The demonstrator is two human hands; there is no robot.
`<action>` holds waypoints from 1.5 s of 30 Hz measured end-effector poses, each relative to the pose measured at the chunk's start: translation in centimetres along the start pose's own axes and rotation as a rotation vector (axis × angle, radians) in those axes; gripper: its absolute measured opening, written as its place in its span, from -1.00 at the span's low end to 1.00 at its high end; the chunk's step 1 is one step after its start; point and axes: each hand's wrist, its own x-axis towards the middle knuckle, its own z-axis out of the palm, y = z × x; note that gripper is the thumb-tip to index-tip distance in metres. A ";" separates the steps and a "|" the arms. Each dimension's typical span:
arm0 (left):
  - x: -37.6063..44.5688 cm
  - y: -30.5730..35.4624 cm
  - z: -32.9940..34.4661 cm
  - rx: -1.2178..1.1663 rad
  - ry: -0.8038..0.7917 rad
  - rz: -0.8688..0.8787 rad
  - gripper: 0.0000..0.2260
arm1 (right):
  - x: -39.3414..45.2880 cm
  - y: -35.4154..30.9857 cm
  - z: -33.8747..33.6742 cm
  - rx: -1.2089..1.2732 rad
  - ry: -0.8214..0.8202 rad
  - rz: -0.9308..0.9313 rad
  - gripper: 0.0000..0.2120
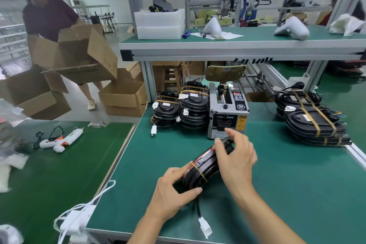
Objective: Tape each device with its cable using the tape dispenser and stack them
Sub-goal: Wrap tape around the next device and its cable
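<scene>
Both hands hold a black device (206, 166) on edge just above the green table (287, 184), the left hand (172, 190) gripping its near end, the right hand (235, 156) curled over its far end, just before the tape dispenser (227, 113), its white-plugged cable (203, 222) trailing down.

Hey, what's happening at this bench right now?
A person is bundling black devices with their cables. Both hands hold one device just in front of the tape dispenser: the left hand grips its near end, the right hand its far end. One strip of tape already crosses it, and its white connector trails on the green mat. Taped devices sit in stacks left and right of the dispenser.
</scene>
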 end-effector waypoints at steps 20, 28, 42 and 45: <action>0.1 0.0 0.0 0.023 -0.013 -0.003 -0.38 | 11.2 2.3 3.3 0.184 -0.083 0.561 -0.82; 0.1 -0.2 0.0 0.025 -0.010 -0.012 -0.40 | 12.7 2.6 4.5 0.332 -0.021 0.726 -0.93; 0.2 -0.2 0.0 0.027 -0.002 -0.027 -0.46 | 13.2 2.5 5.2 0.407 0.017 0.848 -0.77; 0.1 -0.1 0.0 0.026 0.002 -0.023 -0.45 | 13.2 2.3 5.0 0.400 0.003 0.856 -0.71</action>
